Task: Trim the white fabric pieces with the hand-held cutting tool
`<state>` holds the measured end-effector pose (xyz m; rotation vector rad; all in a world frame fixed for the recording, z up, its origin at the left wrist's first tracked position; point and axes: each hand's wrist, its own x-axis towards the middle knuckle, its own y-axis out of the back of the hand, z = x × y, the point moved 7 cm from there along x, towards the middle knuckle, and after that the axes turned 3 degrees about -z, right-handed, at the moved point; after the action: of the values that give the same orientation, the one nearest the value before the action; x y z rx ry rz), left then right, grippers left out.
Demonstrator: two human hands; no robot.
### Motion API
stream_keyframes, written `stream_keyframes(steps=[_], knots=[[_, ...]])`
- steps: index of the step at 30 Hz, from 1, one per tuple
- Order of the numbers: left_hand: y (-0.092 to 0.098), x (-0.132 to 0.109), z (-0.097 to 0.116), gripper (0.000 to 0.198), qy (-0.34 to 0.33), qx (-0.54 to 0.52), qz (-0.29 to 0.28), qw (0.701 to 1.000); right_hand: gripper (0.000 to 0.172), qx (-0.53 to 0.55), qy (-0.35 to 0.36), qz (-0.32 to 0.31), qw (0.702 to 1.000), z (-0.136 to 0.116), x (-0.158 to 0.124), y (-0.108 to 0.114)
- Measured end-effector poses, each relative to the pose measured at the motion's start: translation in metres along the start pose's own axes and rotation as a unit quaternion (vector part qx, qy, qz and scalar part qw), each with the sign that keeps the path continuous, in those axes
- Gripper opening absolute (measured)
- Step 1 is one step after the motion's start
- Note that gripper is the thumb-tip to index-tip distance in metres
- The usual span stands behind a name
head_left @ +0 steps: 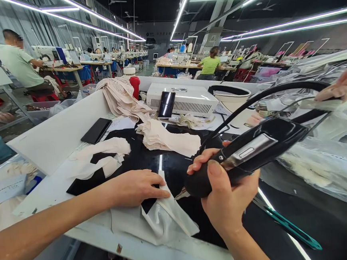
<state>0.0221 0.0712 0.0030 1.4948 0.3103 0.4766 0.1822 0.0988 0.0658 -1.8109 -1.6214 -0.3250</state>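
Note:
My right hand (pixel 226 190) is wrapped round a black handheld tool (pixel 253 151) with a silver plate on its side and a dark cable. The tool's rounded end points down to the left, above the glossy black table surface (pixel 182 161). My left hand (pixel 142 186) lies palm down on a pale, thin fabric piece (pixel 157 223) near the front edge, fingers partly bent. Behind it, a stack of beige cut fabric (pixel 168 138) rests on the black surface. More pale pieces (pixel 115 148) lie to the left.
Teal-handled snips (pixel 292 225) lie at the right. A black phone (pixel 96 130), draped beige fabric (pixel 123 98), a white vented box (pixel 183 99) and a red bottle (pixel 135 87) stand farther back. Another person's hand (pixel 338 85) touches plastic bags at the right.

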Motion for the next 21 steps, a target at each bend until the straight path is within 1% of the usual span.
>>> stream_keyframes(steps=[8,14,19,21], knots=[[-0.001,-0.001,0.0,0.051,-0.001,-0.003,0.011,1.0,0.039,0.007,-0.002,0.011,1.0,0.005,0.008,-0.009],[-0.003,-0.001,-0.001,0.051,0.005,-0.01,0.016,1.0,0.036,-0.011,0.0,0.007,1.0,0.005,0.008,-0.01],[-0.004,-0.001,-0.001,0.051,0.01,-0.016,0.01,1.0,0.036,0.002,0.005,0.016,1.0,0.007,0.012,-0.012],[-0.004,-0.001,-0.001,0.051,0.011,-0.017,0.011,1.0,0.036,0.001,0.007,0.011,1.0,0.01,0.013,-0.014]])
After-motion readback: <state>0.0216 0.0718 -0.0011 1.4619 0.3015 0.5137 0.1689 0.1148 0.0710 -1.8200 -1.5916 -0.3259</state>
